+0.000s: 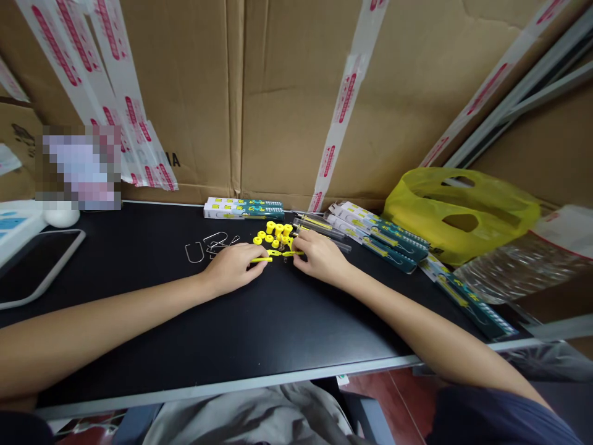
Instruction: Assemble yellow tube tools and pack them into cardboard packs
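Observation:
My left hand [235, 267] is closed on a slim yellow plastic piece [262, 259] that sticks out past its fingertips. To its right, my right hand [319, 254] pinches a small yellow part [288, 253], whose tip points left toward the other hand. Between and just behind the hands lies a cluster of yellow caps [269, 238], some tall and some flat. Bent metal wire hooks [217, 241] lie behind my left hand, with one U-shaped wire [194, 252] farther left. Clear tubes with yellow strips [319, 224] rest behind my right hand.
Green-and-white boxes [243, 209] stand at the back, and more boxes [380, 235] lie at the right. A yellow plastic bag [417, 201] and a clear bottle [514, 269] are beyond them. A phone [34, 262] lies on the black table [259, 343] at the left, before a cardboard wall.

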Tool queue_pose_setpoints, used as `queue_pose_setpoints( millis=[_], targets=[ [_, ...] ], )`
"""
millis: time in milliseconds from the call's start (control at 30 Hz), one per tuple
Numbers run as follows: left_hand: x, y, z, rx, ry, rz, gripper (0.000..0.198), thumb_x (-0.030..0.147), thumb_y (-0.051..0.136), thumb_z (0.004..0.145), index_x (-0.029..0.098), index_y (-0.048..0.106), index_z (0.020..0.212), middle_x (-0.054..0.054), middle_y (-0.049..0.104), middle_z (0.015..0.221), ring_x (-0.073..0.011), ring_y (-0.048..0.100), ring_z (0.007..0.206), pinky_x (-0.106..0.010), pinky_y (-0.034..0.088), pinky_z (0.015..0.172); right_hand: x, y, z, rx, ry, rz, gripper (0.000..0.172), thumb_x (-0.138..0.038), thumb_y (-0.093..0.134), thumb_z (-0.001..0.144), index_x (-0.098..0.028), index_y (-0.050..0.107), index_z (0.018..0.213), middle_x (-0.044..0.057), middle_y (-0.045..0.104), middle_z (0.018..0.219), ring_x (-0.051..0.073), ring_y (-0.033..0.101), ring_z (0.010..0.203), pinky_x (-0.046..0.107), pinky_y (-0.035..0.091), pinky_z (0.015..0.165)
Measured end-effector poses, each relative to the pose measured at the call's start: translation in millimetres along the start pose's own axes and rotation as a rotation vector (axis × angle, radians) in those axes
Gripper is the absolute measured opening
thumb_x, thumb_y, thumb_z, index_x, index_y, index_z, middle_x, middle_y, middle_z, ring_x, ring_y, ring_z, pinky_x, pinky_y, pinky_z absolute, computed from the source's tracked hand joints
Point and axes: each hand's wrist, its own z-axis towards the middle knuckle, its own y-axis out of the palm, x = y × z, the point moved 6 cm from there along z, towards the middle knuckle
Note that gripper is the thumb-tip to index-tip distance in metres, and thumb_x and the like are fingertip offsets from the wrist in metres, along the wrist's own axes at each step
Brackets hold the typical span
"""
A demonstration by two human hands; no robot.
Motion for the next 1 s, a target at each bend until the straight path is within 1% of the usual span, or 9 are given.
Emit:
queue_pose_setpoints(
  millis=[67, 167, 267, 433, 567, 633, 700, 833, 1000],
  targets=[
    [2, -0.3, 0, 0.002, 0.007, 0.009, 0.019, 0.027, 0.048, 0.091, 0.017, 0.064, 0.094, -0.005, 0.069, 0.091, -0.021, 0.064, 0.085, -0.032, 0.047, 0.076, 0, 2, 0, 0.008, 0.0, 0.006, 0.009, -0.017, 0.053, 0.082, -0.016, 0.061, 0.087, 0.008, 0.06, 0.086, 0.021, 0.052, 0.082, 0.029, 0.037, 0.072],
    [3, -0.5, 0, 0.005, 0.01, 0.007, 0.017, 0.025, 0.049, 0.09, 0.017, 0.064, 0.093, -0.005, 0.069, 0.089, -0.021, 0.064, 0.085, -0.031, 0.047, 0.075, 1, 2, 4, 0.043, -0.012, 0.002, 0.016, -0.015, 0.048, 0.088, -0.015, 0.062, 0.097, 0.009, 0.06, 0.091, 0.021, 0.051, 0.085, 0.03, 0.037, 0.074],
    [3, 0.1, 0, -0.001, 0.017, -0.006, 0.014, 0.023, 0.05, 0.089, 0.017, 0.063, 0.092, -0.004, 0.068, 0.09, -0.0204, 0.063, 0.086, -0.031, 0.047, 0.077, 2, 4, 13, 0.03, -0.055, -0.041, 0.021, -0.017, 0.046, 0.093, -0.016, 0.064, 0.102, 0.01, 0.059, 0.094, 0.022, 0.05, 0.085, 0.031, 0.037, 0.073],
    [3, 0.0, 1, -0.007, 0.006, -0.011, 0.014, 0.023, 0.05, 0.089, 0.018, 0.062, 0.092, -0.003, 0.068, 0.089, -0.0194, 0.063, 0.085, -0.03, 0.047, 0.075, -1, 6, 28, -0.023, -0.163, -0.077, 0.021, -0.019, 0.051, 0.092, -0.018, 0.065, 0.108, 0.009, 0.059, 0.093, 0.022, 0.049, 0.084, 0.031, 0.035, 0.07],
    [7, 0.5, 0, -0.028, 0.04, -0.005, 0.015, 0.024, 0.048, 0.091, 0.019, 0.062, 0.091, -0.002, 0.068, 0.087, -0.0187, 0.062, 0.084, -0.029, 0.046, 0.075, 3, 2, 33, 0.023, -0.119, -0.099, 0.023, -0.017, 0.049, 0.092, -0.015, 0.063, 0.11, 0.01, 0.059, 0.095, 0.022, 0.049, 0.085, 0.031, 0.036, 0.071],
    [11, 1.5, -1, -0.055, 0.095, -0.013, 0.017, 0.025, 0.046, 0.092, 0.019, 0.062, 0.093, -0.002, 0.068, 0.089, -0.0182, 0.062, 0.084, -0.029, 0.046, 0.077, 4, 3, 36, 0.005, -0.116, -0.113, 0.022, -0.017, 0.05, 0.092, -0.015, 0.063, 0.109, 0.01, 0.059, 0.095, 0.022, 0.049, 0.085, 0.031, 0.035, 0.071],
    [14, 1.7, -2, -0.072, 0.137, -0.029, 0.018, 0.025, 0.045, 0.093, 0.019, 0.062, 0.094, -0.002, 0.068, 0.09, -0.0176, 0.062, 0.084, -0.029, 0.045, 0.078, 4, 6, 40, -0.057, -0.136, -0.134, 0.019, -0.019, 0.051, 0.092, -0.015, 0.064, 0.106, 0.011, 0.058, 0.095, 0.022, 0.049, 0.085, 0.031, 0.034, 0.071],
    [17, 1.3, -1, -0.083, 0.154, -0.054, 0.018, 0.024, 0.045, 0.093, 0.019, 0.062, 0.092, -0.002, 0.068, 0.087, -0.0171, 0.062, 0.082, -0.028, 0.045, 0.077, 1, 12, 49, -0.156, -0.173, -0.168, 0.016, -0.016, 0.051, 0.09, -0.014, 0.063, 0.1, 0.011, 0.059, 0.096, 0.022, 0.05, 0.085, 0.031, 0.033, 0.068],
    [17, 2.0, -1, -0.089, 0.167, -0.067, 0.017, 0.023, 0.045, 0.093, 0.019, 0.061, 0.093, -0.002, 0.068, 0.089, -0.0169, 0.062, 0.082, -0.028, 0.045, 0.08, -5, 11, 56, -0.188, -0.21, -0.181, 0.016, -0.009, 0.048, 0.089, -0.013, 0.063, 0.094, 0.012, 0.059, 0.093, 0.021, 0.051, 0.083, 0.031, 0.033, 0.067]
  ],
)
